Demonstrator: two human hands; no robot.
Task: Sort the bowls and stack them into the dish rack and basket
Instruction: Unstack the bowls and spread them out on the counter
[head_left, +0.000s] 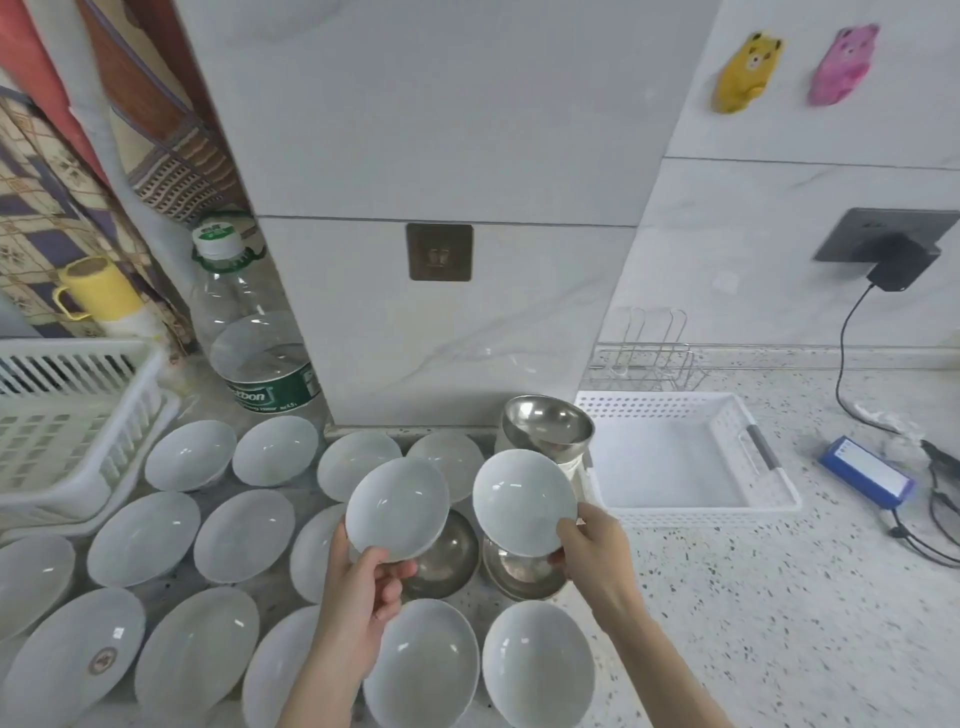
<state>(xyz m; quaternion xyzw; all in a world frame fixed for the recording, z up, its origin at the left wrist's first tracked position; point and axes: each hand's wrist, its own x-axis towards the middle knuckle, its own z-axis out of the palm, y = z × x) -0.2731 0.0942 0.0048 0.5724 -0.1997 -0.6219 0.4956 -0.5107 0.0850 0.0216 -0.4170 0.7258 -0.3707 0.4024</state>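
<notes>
- hands: left hand (363, 587) pinches the near rim of a white bowl (397, 506), thumb on the inside; right hand (597, 556) pinches the near rim of a second white bowl (522, 501) the same way. both bowls are lifted clear and tilted, hollows facing the camera.
- unsorted stock: white bowls on the counter (753, 623) fill the view from 7 to 10 o'clock of the hands; steel bowls (545, 426) sit directly beneath and just beyond the lifted pair.
- targets: white basket (769, 501) lies at about 2 o'clock of the right hand, near, its floor bare, long axis running left to right; dish rack (78, 426) lies at about 10 o'clock of the left hand, well apart, beyond rows of bowls.
- governing relation (judgement): each hand is nearer one container, right to basket, left to rack.
- clearance (judgement): the basket's near wall must be cleared from above; steel bowls stand just beside its left edge. open counter lies at 3 to 5 o'clock.
</notes>
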